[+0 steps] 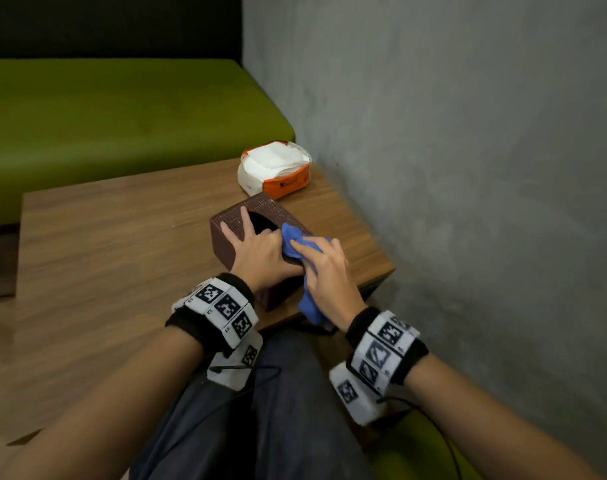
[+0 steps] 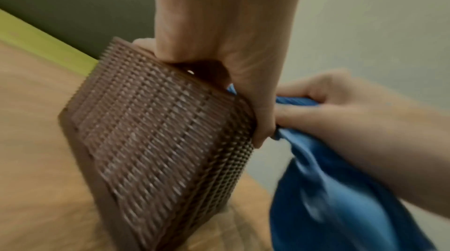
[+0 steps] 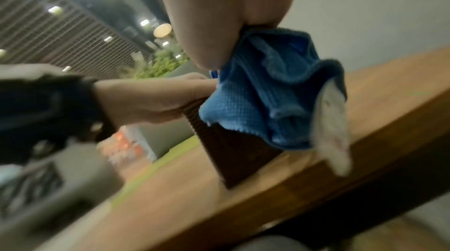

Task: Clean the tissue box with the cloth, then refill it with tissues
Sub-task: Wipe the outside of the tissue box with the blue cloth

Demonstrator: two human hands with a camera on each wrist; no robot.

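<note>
A brown woven-look tissue box (image 1: 265, 205) stands on the wooden table (image 1: 122, 230), near its right edge. My left hand (image 1: 260, 251) holds the box from above: some fingers lie on the top, one curls into the dark opening, and the thumb hooks the near edge (image 2: 226, 43). My right hand (image 1: 324, 271) grips a bunched blue cloth (image 1: 295, 239) and presses it on the right of the box top. The cloth's loose end (image 2: 328, 197) hangs down the near side. Behind the box, an orange pack of white tissues (image 1: 274, 168) lies open.
A grey wall (image 1: 468, 133) runs close along the table's right side. A green bench cushion (image 1: 122, 109) lies beyond the table's far edge. The table's near right corner is just under my right wrist. My lap in dark trousers (image 1: 278, 410) is below.
</note>
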